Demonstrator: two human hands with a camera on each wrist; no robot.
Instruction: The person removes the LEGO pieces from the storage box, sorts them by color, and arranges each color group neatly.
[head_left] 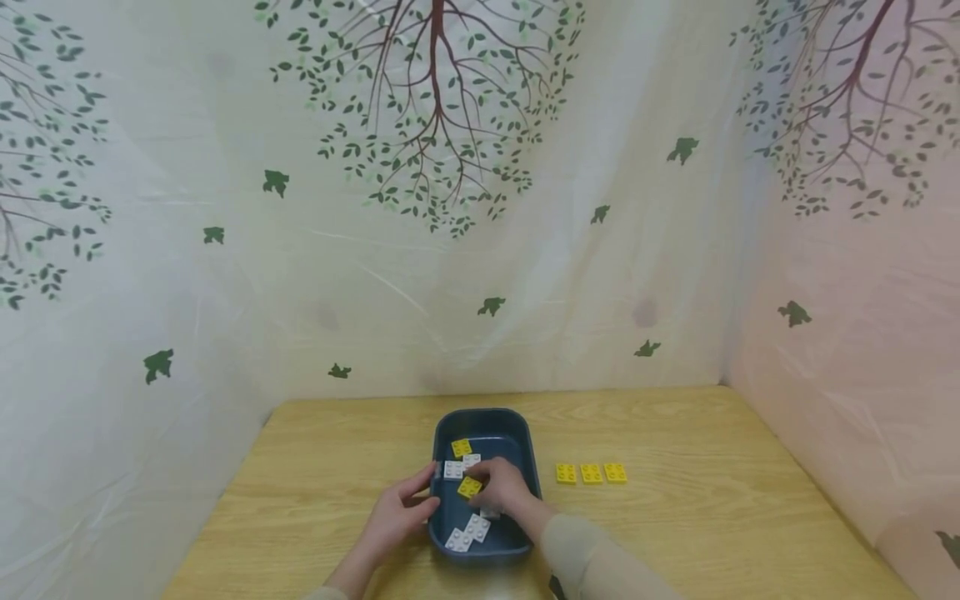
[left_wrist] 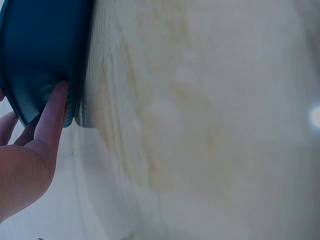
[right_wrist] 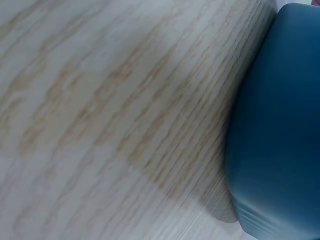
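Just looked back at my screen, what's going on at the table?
A person has both hands at a blue tray on the wooden table. The left hand rests its fingers against the tray's left side, while the right hand reaches inside and appears to pinch a yellow block. Another yellow block and several white blocks lie in the tray. Three yellow blocks sit in a row on the table, right of the tray.

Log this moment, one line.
left hand touching blue tray; right hand pinching yellow block; in tray: white blocks, second yellow block; right of tray: three yellow blocks
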